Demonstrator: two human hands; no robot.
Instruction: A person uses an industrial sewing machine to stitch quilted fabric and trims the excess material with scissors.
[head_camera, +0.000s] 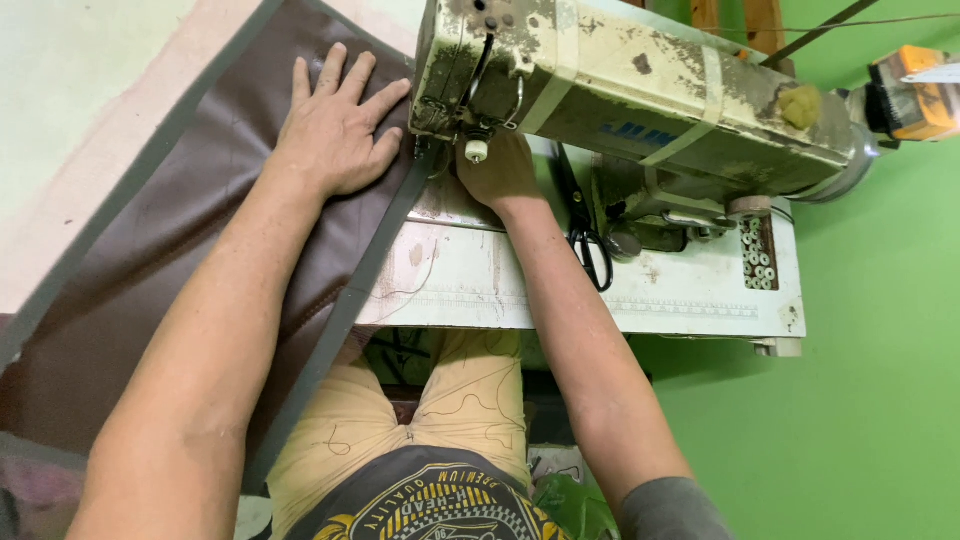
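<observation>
The left hand (338, 130) lay flat, fingers spread, on brown material (150, 250) left of the sewing machine (620, 90); the right hand (497, 170) rested under its head, grip unclear

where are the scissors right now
In the head view, the black scissors lie on the sewing machine table, just right of the right hand, under the machine's arm.

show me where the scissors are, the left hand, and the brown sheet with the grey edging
Scissors (590, 245): head view, on the black handles lying on the machine bed.
Left hand (340, 125): head view, on the back of the hand, pressed flat.
Brown sheet (170, 240): head view, on its bare middle.
</observation>
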